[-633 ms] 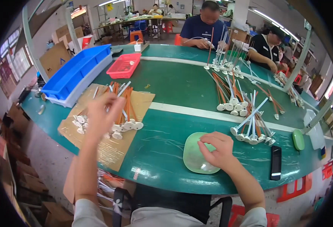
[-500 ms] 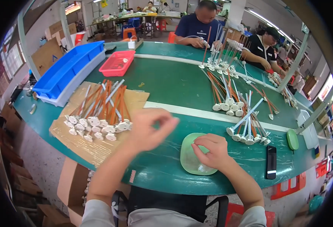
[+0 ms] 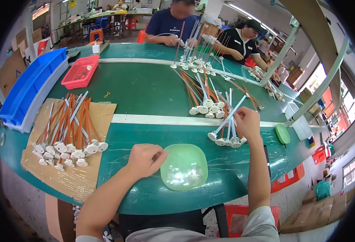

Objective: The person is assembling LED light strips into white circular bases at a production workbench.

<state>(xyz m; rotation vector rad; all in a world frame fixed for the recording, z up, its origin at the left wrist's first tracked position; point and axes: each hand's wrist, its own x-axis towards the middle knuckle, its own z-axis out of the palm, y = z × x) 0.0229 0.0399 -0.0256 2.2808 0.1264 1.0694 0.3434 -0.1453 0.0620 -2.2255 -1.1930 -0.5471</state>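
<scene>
My right hand (image 3: 248,123) reaches to the near right bundle of thin strips with white round bases (image 3: 228,135). Its fingers are closed around the upper part of a strip there. Beside the left rim of a light green tray (image 3: 184,186), my left hand (image 3: 145,160) is curled, thumb and fingertips together. Anything between those fingertips is too small or hidden to make out. Small clear bits lie inside the tray, blurred by glare. To the left, a larger bundle of orange and grey strips with white bases (image 3: 74,151) rests on cardboard (image 3: 34,161).
Another strip bundle (image 3: 207,107) lies beyond my right hand, with upright rods (image 3: 193,60) behind it. A red basket (image 3: 80,72) and long blue bin (image 3: 34,90) stand far left. A small green dish (image 3: 282,134) sits at right. Two people work across the table.
The view has swung right. My right hand has left the green tray for the strip bundle at right. My left hand has come from beside the cardboard down to the tray's left rim.
</scene>
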